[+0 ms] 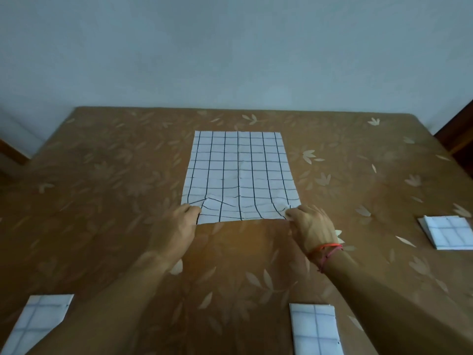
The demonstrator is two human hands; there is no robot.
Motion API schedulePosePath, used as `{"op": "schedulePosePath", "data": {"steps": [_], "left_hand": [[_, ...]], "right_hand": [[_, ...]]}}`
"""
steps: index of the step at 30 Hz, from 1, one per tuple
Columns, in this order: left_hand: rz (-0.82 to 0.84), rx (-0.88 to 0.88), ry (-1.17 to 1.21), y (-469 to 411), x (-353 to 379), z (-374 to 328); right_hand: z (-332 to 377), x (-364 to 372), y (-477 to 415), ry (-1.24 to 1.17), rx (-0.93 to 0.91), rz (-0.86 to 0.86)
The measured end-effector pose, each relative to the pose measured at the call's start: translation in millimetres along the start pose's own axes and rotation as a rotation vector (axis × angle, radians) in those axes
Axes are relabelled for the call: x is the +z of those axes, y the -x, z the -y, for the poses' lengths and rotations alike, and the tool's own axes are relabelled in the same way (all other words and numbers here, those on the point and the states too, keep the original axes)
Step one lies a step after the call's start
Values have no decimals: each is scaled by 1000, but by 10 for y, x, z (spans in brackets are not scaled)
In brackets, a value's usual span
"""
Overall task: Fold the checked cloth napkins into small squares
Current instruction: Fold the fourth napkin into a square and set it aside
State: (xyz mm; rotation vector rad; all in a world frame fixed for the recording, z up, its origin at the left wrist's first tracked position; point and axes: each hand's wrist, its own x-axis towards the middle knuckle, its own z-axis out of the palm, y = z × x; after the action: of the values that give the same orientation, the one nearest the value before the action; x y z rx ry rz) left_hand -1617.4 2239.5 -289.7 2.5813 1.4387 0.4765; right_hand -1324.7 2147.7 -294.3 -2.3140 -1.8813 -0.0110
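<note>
Head camera view: the left hand (179, 224) is curled over the near left corner of the checked napkin (240, 172), thumb and fingers pinching the cloth. The right hand (311, 226) grips the near right corner in the same way, though it is blurred and its fingertips look pinched rather than plainly so. A red thread bracelet (326, 249) circles the right wrist.

Between the two hands runs the napkin's short near edge, rumpled and puckered where the corners are pulled. From there the cloth lies flat and open, white with dark grid lines, its long axis pointing straight away from the person toward the wall (230, 47). It sits in the middle of the table (102, 175), which is covered in a brown leaf pattern.

Well apart from it lie smaller folded pieces of the same checked cloth: the right folded napkin (448, 231) by the table's right side, the near folded napkin (316, 329) beside the right forearm, and the left folded napkin (33, 321) at the lower left corner.
</note>
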Motion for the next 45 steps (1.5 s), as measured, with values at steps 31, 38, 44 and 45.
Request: {"op": "schedulePosePath", "data": {"steps": [31, 38, 44, 45], "left_hand": [[511, -292, 447, 2374, -1428, 290], [448, -390, 563, 2438, -1513, 359], [343, -396, 560, 2328, -1517, 393], [316, -400, 562, 2283, -1507, 389]], "right_hand": [[782, -916, 1912, -481, 116, 377], [789, -1033, 1935, -432, 65, 382], [800, -1008, 1830, -430, 130, 422], [801, -1003, 1813, -449, 153, 415]]}}
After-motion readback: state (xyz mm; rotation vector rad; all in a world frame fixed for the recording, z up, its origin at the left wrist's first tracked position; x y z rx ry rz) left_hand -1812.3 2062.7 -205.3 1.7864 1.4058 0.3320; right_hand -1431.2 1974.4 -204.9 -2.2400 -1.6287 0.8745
